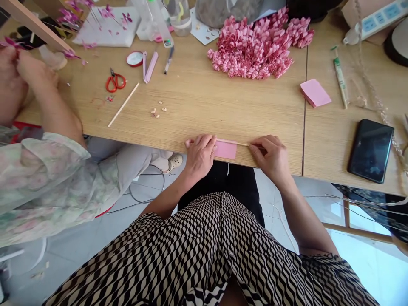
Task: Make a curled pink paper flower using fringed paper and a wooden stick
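Note:
A small pink paper rectangle [225, 150] lies at the table's front edge. Across its far side runs a thin wooden stick [234, 142]. My left hand [202, 154] lies over the left part of the paper and stick, its fingers stretched out and pressing down; its palm hides what is beneath. My right hand [270, 154] pinches the stick's right end between thumb and fingers. Further right on the table sits a stack of pink paper squares [315, 92]. Beyond my hands is a large heap of curled pink paper strips [251, 49].
A loose wooden stick [123, 104], red-handled scissors [115, 80] and a round lid [134, 58] lie to the left. A black phone [370, 151] is at the right. At the far left, a co-worker's hands [35, 70] handle purple flowers beside a white foam block [108, 29].

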The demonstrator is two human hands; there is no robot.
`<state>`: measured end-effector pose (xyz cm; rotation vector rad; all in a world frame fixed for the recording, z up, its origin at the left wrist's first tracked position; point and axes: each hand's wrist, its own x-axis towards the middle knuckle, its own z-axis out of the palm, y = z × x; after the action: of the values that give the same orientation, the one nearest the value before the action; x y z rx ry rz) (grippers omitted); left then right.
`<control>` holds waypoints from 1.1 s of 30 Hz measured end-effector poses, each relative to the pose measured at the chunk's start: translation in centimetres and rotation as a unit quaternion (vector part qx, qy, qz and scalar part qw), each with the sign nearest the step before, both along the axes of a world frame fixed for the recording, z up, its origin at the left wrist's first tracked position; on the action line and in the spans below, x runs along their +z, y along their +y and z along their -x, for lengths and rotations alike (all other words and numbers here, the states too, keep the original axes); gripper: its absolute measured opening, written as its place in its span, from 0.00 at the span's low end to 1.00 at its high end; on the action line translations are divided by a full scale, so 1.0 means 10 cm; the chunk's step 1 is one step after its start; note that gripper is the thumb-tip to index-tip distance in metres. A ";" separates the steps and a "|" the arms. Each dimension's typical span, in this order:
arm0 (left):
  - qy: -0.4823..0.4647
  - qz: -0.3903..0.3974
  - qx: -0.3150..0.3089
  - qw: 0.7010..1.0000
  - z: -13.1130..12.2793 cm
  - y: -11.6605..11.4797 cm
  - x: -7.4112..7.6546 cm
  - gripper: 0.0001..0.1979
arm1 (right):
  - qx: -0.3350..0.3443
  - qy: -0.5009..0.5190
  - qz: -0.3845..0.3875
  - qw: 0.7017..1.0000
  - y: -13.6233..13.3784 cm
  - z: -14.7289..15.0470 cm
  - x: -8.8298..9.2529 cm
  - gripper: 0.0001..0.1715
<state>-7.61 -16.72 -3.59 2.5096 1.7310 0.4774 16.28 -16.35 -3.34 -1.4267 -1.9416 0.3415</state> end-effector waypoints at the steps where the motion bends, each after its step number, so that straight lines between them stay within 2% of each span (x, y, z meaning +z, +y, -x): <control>1: -0.002 -0.002 -0.001 1.000 0.00 0.00 0.00 0.18 | 0.001 0.001 -0.004 1.000 0.00 0.00 -0.01 0.09; 12: -0.028 -0.064 -0.016 0.997 0.02 0.03 -0.08 0.16 | 0.016 -0.025 -0.027 0.999 0.03 0.02 -0.06 0.10; 21: -0.192 -0.077 0.005 0.978 0.15 0.20 -0.16 0.14 | 0.004 -0.031 -0.031 0.999 0.04 0.04 -0.08 0.11; 27: -0.173 -0.072 0.010 0.982 0.09 0.26 -0.13 0.07 | 0.004 -0.042 -0.032 0.999 0.04 0.05 -0.08 0.12; 33: -0.158 -0.084 0.026 0.984 0.05 0.24 -0.12 0.05 | -0.006 -0.084 -0.021 0.996 0.01 -0.01 -0.02 0.14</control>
<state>-8.10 -14.28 -4.82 2.3330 1.6968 1.0036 16.42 -16.23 -3.53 -1.4814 -2.0593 0.1795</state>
